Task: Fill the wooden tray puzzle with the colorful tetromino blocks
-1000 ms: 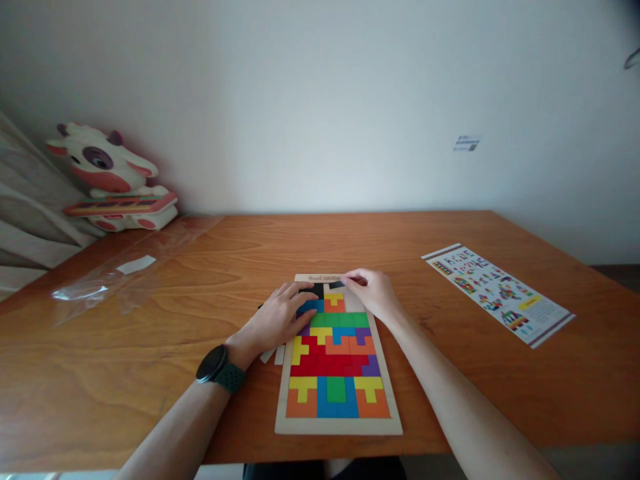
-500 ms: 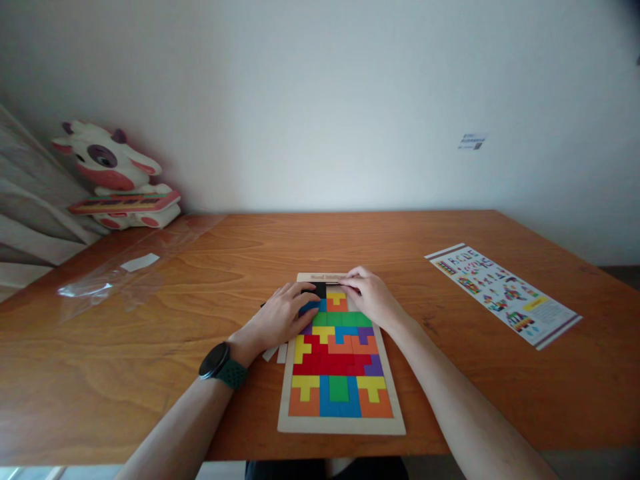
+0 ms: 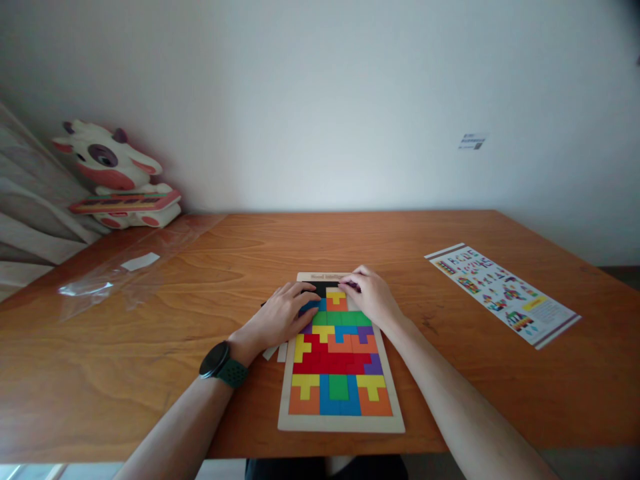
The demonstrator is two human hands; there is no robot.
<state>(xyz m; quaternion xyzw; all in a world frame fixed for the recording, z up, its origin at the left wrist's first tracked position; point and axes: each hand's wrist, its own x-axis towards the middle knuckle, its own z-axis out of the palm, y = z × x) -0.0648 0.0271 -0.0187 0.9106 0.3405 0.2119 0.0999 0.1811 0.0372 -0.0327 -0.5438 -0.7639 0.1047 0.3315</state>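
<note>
The wooden puzzle board (image 3: 341, 423) lies flat on the table (image 3: 450, 400), in front of the person, lettered end farthest away. Coloured pieces fill most of its frame: a green row (image 3: 345, 319) crosses the upper half, red pieces (image 3: 330, 363) span the middle, and a green block (image 3: 339, 387) sits between blue sections at the near end. Black pieces (image 3: 320, 289) occupy the far left corner.

Left hand (image 3: 285, 312): loosely spread, thumb apart from the fingers, laid over the board's upper left edge with the fingertips on the black and blue pieces. A wristwatch (image 3: 223, 365) is fitted at the wrist. Pale strips (image 3: 271, 353), partly hidden, lie beside the board below this hand.

Right hand (image 3: 373, 295): thumb and forefinger narrowed together at the far right end of the board, next to the black pieces. Whether a piece is pinched cannot be told.

An illustrated sheet (image 3: 505, 297) lies to the right, well apart. A cow-shaped toy keyboard (image 3: 127, 203) and a clear plastic wrapper (image 3: 103, 288) are at the left
</note>
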